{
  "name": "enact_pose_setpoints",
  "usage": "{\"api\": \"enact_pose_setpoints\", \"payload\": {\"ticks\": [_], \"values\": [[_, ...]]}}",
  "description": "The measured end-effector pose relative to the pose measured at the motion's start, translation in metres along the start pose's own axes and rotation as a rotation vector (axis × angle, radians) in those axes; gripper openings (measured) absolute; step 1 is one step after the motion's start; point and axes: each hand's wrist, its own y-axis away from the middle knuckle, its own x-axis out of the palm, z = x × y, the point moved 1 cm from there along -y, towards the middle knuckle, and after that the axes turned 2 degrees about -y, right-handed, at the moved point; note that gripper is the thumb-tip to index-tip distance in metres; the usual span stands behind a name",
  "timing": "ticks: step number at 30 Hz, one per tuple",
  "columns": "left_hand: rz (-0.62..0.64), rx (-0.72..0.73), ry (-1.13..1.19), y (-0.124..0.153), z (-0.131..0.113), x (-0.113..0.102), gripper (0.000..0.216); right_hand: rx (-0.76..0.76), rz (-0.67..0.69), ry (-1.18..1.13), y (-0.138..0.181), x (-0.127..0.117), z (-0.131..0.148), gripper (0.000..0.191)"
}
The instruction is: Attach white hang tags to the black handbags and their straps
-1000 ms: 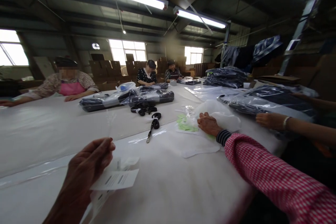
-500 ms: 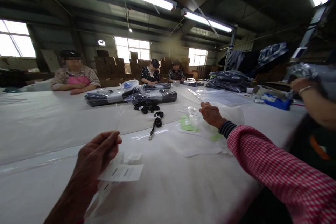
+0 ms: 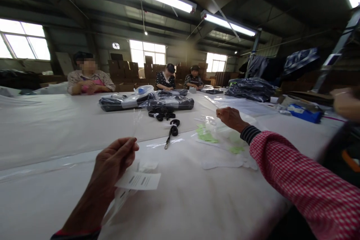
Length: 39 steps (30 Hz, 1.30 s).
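My left hand (image 3: pixel 116 161) is closed in a pinch at the lower left. White printed labels (image 3: pixel 142 180) hang beneath its fingers with clear plastic strands, and a faint transparent strip rises from the fingertips. At the centre right my right hand (image 3: pixel 231 118), in a red checked sleeve, has its fingers curled together above clear plastic. Whatever sits in those fingers is too small to make out. Light green slips (image 3: pixel 206 135) lie by it among the film. Between my hands lies a coiled black strap (image 3: pixel 174 129) with a metal clip.
Black bundles in clear bags (image 3: pixel 170 102) and another coiled strap (image 3: pixel 161 114) lie farther back on the white table (image 3: pixel 180 202). A stack of bagged dark goods (image 3: pixel 250 89) and a blue box (image 3: pixel 305 112) stand at right. Three people sit opposite; another person's arm (image 3: pixel 347 103) shows at the right edge.
The view has swung slightly left. The labels have moved along with my left hand. My right fingers look more tightly curled. The person at right has drawn an arm and plastic mostly out of view.
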Motion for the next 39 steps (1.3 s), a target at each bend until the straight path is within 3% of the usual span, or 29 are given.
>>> {"api": "enact_pose_setpoints", "payload": {"ticks": [4, 8, 13, 23, 28, 33, 39], "values": [[-0.008, 0.006, 0.006, 0.002, 0.000, 0.002, 0.044, 0.026, 0.147, -0.011, 0.000, 0.009, -0.005, 0.022], [-0.025, 0.014, -0.010, 0.005, 0.000, 0.005, 0.044, 0.075, 0.194, -0.045, 0.006, 0.013, -0.012, 0.020], [-0.034, 0.011, -0.021, 0.005, -0.001, 0.005, 0.044, 0.123, 0.068, -0.142, 0.005, -0.004, -0.014, 0.024], [-0.009, -0.021, -0.046, -0.001, 0.000, -0.001, 0.048, 0.123, -0.145, -0.306, -0.028, -0.028, 0.022, 0.023], [-0.003, -0.004, -0.002, 0.001, -0.001, 0.001, 0.047, 0.086, -0.145, -0.355, -0.026, -0.033, 0.027, 0.021], [0.013, 0.011, 0.023, 0.004, -0.002, 0.002, 0.044, 0.027, -0.075, -0.412, -0.013, -0.022, 0.040, 0.018], [0.033, 0.016, 0.036, 0.004, -0.001, 0.002, 0.040, -0.062, 0.024, -0.448, -0.006, 0.013, 0.069, 0.015]]}}
